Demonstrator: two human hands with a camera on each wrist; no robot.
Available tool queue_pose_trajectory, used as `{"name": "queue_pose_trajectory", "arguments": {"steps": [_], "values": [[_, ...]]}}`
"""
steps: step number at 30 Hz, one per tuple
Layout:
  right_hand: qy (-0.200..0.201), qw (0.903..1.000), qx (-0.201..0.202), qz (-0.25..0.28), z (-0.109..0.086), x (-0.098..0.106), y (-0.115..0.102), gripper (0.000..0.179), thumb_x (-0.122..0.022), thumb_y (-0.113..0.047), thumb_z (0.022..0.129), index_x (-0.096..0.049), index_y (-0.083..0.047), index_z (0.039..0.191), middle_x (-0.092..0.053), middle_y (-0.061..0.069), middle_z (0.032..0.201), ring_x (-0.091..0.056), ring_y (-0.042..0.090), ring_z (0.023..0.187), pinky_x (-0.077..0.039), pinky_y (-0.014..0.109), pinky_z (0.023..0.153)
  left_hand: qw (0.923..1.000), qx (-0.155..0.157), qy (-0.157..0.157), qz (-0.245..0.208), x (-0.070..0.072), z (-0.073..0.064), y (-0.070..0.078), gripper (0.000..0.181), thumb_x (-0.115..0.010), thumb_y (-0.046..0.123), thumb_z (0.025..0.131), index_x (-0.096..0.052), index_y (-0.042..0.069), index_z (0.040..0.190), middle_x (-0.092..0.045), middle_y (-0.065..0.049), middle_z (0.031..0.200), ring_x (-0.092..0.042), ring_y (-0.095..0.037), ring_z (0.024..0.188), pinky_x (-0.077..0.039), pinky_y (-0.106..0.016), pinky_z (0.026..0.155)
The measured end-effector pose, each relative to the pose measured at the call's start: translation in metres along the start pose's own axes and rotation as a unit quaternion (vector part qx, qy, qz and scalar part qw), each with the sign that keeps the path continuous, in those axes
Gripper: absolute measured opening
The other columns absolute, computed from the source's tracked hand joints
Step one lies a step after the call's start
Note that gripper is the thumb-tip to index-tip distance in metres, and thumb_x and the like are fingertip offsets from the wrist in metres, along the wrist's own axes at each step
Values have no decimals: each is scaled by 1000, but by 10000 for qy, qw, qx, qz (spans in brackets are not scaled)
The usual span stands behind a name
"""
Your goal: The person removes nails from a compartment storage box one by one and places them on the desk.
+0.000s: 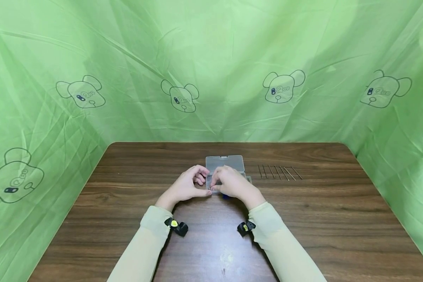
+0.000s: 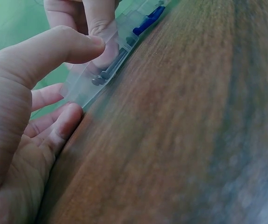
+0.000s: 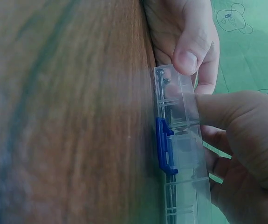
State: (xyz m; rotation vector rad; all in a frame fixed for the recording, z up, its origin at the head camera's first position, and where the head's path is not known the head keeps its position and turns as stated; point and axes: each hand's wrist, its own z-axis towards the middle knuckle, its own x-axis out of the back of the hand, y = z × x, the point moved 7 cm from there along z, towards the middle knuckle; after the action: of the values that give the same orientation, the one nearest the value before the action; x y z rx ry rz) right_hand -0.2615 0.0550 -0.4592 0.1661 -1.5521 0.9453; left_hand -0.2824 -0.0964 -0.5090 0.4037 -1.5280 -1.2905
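Holds box (image 1: 225, 163) below frame centre with left hand (image 1: 184, 186); cannot tell grip of right hand (image 1: 234, 184); may spill nails (image 2: 106, 73) by tilting.

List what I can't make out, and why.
Head view: much inside the clear box, hidden by the right hand.
Head view: ends of the thin rods, too small.
Right wrist view: one end of the box, cut off by the picture's bottom edge.
Left wrist view: whether the right hand pinches anything, blurred behind the box's cloudy wall.
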Motion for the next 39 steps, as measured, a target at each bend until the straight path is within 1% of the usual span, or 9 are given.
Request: {"name": "queue_pose_trajectory", "arguments": {"steps": [3,7,9,15,17,25,29,35,39], "values": [[17,9999,101,-8,-1,1,-3,7,-84,-11,94,-80,-14,90,-71,-1,105,-70,24,106,-46,54,119,10000,-3,13,-54,0,0,1,62,-99,15,79,-65,8,131,-66,-8,119,-67,-19,98,-59,-28,89],[60,9997,197,-94,-2,2,-5,9,-84,-12,96,-79,-15,90,-70,-2,103,-68,23,102,-55,45,101,9999,20,34,-129,0,0,2,61,-99,15,80,-66,7,131,-66,-10,119,-68,-22,98,-59,-29,89],[74,9996,229,-140,-2,2,-6,9,-83,-13,97,-79,-14,89,-70,-1,104,-67,23,102,-55,43,98,9999,29,43,-155,0,-1,3,62,-99,14,79,-66,6,132,-67,-12,119,-68,-25,99,-59,-31,89],[116,9994,271,-175,-2,2,-8,9,-80,-14,100,-77,-13,92,-71,2,107,-68,24,105,-56,43,100,9997,24,109,-197,0,-1,4,66,-97,6,80,-63,-2,136,-67,-22,118,-68,-38,102,-59,-44,91],[140,9993,293,-160,-2,1,-7,8,-79,-14,101,-76,-13,93,-71,2,107,-69,24,106,-56,43,101,9997,51,105,-200,1,-2,11,65,-95,2,80,-62,-5,136,-68,-25,116,-68,-41,101,-59,-46,92],[160,9991,383,-73,-5,2,-9,9,-78,-13,102,-75,-13,93,-70,2,107,-68,24,107,-55,43,102,10000,32,57,-64,1,-1,1,62,-97,16,81,-65,7,133,-69,-9,112,-68,-21,97,-58,-28,89],[88,9989,462,25,-5,1,-7,9,-76,-14,103,-75,-13,95,-69,2,109,-67,24,109,-55,43,103,9999,62,87,-111,1,-1,1,62,-97,13,81,-65,6,133,-69,-11,112,-68,-23,98,-58,-30,88],[-8,9984,501,257,-5,0,-2,7,-74,-14,105,-75,-13,98,-69,3,113,-66,24,113,-53,42,106,9997,66,145,-195,0,-1,1,67,-97,7,80,-63,-1,137,-69,-21,115,-68,-37,101,-59,-42,90],[-33,9979,551,345,-6,2,-2,7,-74,-15,105,-75,-14,98,-69,2,112,-67,23,112,-54,42,105,9998,79,115,-155,0,-1,0,66,-97,9,80,-63,0,137,-68,-20,117,-69,-35,101,-60,-40,90]]}}
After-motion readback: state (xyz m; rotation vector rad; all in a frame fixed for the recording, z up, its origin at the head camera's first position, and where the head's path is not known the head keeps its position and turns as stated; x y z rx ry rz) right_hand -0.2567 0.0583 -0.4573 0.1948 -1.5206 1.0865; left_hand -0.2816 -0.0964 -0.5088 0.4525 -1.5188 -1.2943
